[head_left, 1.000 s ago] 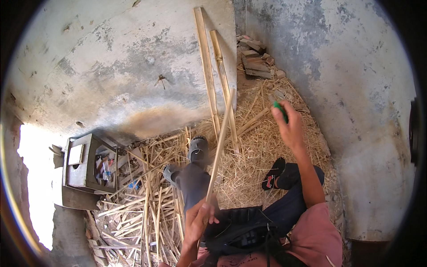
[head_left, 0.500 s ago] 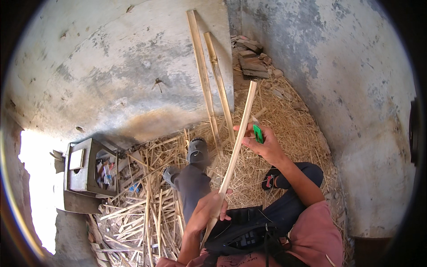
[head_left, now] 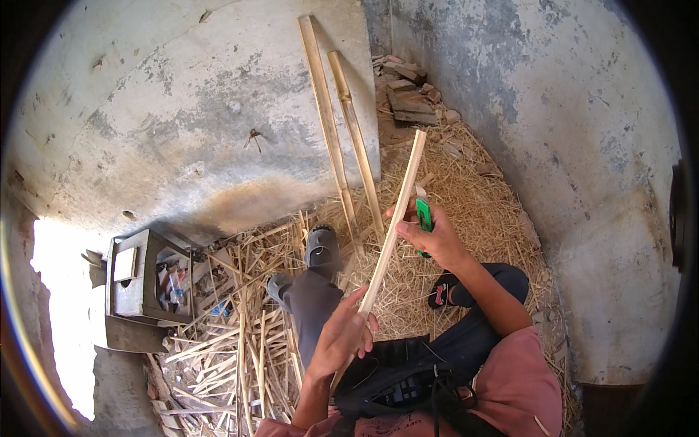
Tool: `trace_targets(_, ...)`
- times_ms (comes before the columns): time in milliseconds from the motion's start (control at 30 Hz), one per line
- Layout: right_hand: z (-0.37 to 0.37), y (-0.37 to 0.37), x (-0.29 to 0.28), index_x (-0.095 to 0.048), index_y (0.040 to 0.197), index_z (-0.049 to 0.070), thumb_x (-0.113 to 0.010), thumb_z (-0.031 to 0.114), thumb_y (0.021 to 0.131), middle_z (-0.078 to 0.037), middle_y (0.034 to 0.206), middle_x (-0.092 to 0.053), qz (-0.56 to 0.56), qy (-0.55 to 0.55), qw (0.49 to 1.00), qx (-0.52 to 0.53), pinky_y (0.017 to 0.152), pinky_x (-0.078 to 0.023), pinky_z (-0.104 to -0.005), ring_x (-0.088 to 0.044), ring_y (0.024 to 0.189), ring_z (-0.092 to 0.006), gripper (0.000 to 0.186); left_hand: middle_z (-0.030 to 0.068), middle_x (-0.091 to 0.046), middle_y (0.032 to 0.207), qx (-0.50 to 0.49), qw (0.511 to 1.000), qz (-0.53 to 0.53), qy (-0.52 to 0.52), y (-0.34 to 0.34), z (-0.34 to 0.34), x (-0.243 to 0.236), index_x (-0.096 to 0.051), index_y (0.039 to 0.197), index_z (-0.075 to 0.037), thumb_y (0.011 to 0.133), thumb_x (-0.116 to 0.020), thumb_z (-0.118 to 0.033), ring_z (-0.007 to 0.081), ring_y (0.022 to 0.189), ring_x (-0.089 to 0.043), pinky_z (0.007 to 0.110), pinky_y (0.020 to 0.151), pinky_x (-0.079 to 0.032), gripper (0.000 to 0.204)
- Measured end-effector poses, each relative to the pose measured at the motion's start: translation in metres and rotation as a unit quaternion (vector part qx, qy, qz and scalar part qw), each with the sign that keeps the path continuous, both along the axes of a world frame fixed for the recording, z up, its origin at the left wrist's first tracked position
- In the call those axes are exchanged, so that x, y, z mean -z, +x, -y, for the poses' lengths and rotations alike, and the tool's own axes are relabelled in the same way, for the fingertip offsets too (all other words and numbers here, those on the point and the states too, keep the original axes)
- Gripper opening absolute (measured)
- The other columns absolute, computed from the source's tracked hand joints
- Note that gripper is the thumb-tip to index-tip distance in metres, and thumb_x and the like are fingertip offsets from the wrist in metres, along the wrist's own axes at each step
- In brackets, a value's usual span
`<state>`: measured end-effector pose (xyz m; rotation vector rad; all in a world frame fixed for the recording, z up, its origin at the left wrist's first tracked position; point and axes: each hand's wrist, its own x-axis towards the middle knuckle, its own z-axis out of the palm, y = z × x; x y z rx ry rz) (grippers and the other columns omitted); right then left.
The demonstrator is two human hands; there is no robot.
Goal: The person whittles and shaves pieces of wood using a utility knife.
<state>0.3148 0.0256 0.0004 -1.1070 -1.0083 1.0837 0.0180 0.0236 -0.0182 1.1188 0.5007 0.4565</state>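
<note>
A long pale bamboo strip (head_left: 404, 193) slants up and away from my lap, its far end free above the shavings. My left hand (head_left: 338, 336) holds its lower part, thumb along it and fingers partly stretched beneath. Further up, my right hand (head_left: 443, 238) grips a green utility knife (head_left: 424, 213) and also steadies the strip with thumb and fingers. The knife's tip points away from me, beside the strip. The strip's near end runs behind my left hand and wrist.
Two bamboo lengths (head_left: 327, 116) lean on the far wall. Cut strips (head_left: 211, 364) lie piled at left, near a metal cabinet (head_left: 138, 277). Shavings (head_left: 480, 218) cover the floor around my legs. Broken bricks (head_left: 411, 109) sit in the far corner.
The fingers of my left hand have loosened and stretched out along the strip. My right hand has turned slightly, showing more of the knife. The strip's far end has shifted slightly right.
</note>
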Motion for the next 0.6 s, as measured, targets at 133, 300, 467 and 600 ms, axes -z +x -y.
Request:
trace_targets(133,-0.002,-0.005,-0.002,-0.072,0.128,0.001,-0.076,0.019,0.103,-0.002,0.101,-0.075,0.008,0.007,1.000,0.011,0.078,-0.053,-0.0257,-0.068,0.087,-0.0092,0.032,0.0094,-0.063,0.106,-0.040,0.999,-0.007,-0.008,0.000,0.002,0.000,-0.036,0.164,0.001,0.117,-0.042,-0.019,0.0118,0.072,-0.061,0.023,0.061,-0.047,0.051)
trace_targets(300,0.001,-0.010,0.006,-0.070,0.113,0.004,-0.071,0.028,0.105,-0.007,0.088,-0.072,0.193,0.115,0.974,0.041,0.071,-0.054,-0.0334,-0.069,0.078,-0.0145,0.025,-0.0011,-0.061,0.097,-0.099,0.993,-0.054,0.046,-0.003,0.001,0.005,-0.061,0.147,0.005,0.114,-0.053,-0.013,0.0060,0.076,-0.052,0.021,0.068,-0.042,0.038)
trace_targets(467,0.008,-0.028,0.001,-0.071,0.109,0.006,-0.074,0.032,0.101,-0.010,0.086,-0.070,0.385,0.173,0.906,0.018,0.064,-0.053,-0.0360,-0.071,0.070,-0.0255,0.028,-0.0026,-0.060,0.098,-0.147,0.981,-0.066,0.111,0.003,-0.001,-0.003,-0.059,0.151,0.003,0.113,-0.055,-0.011,0.0048,0.083,-0.052,0.021,0.074,-0.045,0.041)
trace_targets(600,0.010,-0.042,0.007,-0.074,0.103,0.006,-0.081,0.039,0.095,-0.006,0.082,-0.072,0.460,0.253,0.850,0.040,0.052,-0.051,-0.0353,-0.069,0.060,-0.0231,0.035,-0.0030,-0.059,0.096,-0.152,0.978,-0.091,0.106,0.006,0.001,-0.014,-0.058,0.152,0.003,0.112,-0.053,-0.011,0.0047,0.084,-0.052,0.022,0.075,-0.045,0.042)
